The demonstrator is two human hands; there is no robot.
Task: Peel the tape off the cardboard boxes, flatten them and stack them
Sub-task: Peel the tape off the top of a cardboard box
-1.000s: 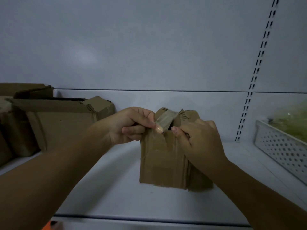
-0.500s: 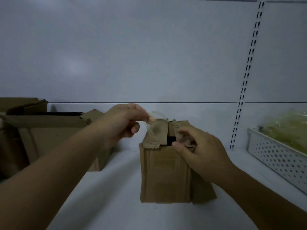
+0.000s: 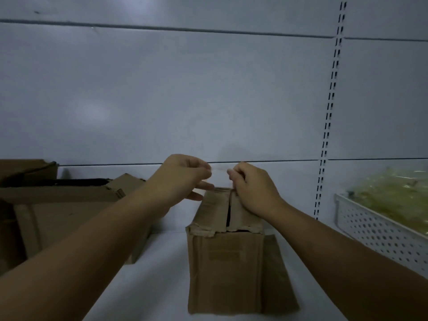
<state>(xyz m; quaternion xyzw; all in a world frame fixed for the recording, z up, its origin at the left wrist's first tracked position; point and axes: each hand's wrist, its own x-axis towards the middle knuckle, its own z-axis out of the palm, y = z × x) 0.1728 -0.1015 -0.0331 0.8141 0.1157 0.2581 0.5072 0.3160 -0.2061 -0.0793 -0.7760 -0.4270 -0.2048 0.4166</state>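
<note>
1. Since 0.5 s ago, both hands have risen above the small cardboard box [image 3: 225, 251]; the right hand [image 3: 251, 189], which rested on the box top, now meets the left hand [image 3: 184, 177] over the far edge, and the view has tilted so that the box sits lower in the frame.
2. Surface: the box stands upright on a white shelf [image 3: 148, 288], roughly centre. Its 2 top flaps are closed with a dark gap between them; creased tape remnants show along the front top edge.
3. Room: a white panelled back wall [image 3: 208, 96] rises behind the shelf, with a slotted upright strip [image 3: 331, 107] at right. Lighting is dim.
4. Larger cardboard boxes [image 3: 67, 212], open-topped, stand at the left of the shelf, near the small box but apart from it.
5. A white perforated basket [image 3: 379, 230] holding pale green bagged goods [image 3: 393, 193] stands at far right, well apart from the box.
6. Left fingers [image 3: 206, 172]: thumb and forefinger pressed together, pinching 1 end of a thin clear strip of tape [image 3: 220, 169]; the remaining fingers are loosely extended just above the left flap.
7. Right fingers [image 3: 232, 173]: curled tight, pinching the other end of the strip; the heel of the hand lies against the right flap.
8. Tape stretches between the 2 hands, above the box; it is faint and blurred, so its attachment to the box cannot be told.
</note>
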